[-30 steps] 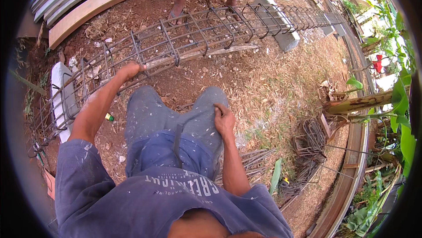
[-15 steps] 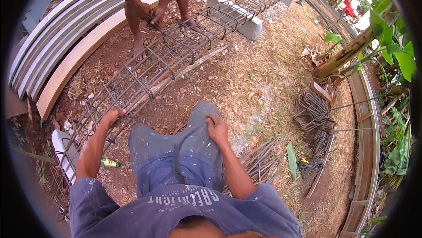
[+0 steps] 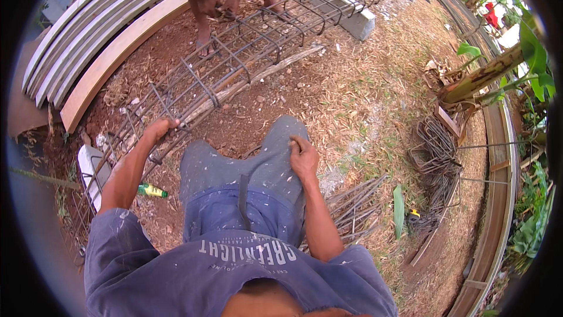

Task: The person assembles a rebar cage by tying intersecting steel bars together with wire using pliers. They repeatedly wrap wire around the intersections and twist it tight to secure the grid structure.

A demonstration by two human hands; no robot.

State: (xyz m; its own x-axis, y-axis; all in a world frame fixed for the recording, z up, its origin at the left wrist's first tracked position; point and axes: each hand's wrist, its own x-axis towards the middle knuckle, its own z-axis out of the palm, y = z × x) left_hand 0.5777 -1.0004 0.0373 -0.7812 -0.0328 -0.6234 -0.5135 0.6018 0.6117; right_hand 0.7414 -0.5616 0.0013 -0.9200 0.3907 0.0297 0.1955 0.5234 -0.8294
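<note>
A long cage of tied steel rebar (image 3: 258, 31) runs from the lower left to the far right. My left hand (image 3: 159, 131) is closed round a bar at its near side, close to a stirrup. My right hand (image 3: 304, 157) rests on my right thigh with its fingers curled in; anything inside them is hidden. Across the cage a co-worker stands bent over, and that person's hands (image 3: 221, 10) are close together at its far side. What those hands hold is too small to make out. A wooden pole (image 3: 272, 71) lies along the cage's near side.
Concrete blocks (image 3: 363, 27) sit under the cage. Curved-looking boards (image 3: 105, 74) are stacked at left. A green bottle (image 3: 152, 190) lies near my left arm. At right are a pile of bent stirrups (image 3: 433, 147), loose rods (image 3: 355, 208) and a plant stem (image 3: 481, 74).
The whole view has shifted, so the cage and boards appear higher and farther right. My left hand keeps its place on the bar, and my right hand stays on my thigh.
</note>
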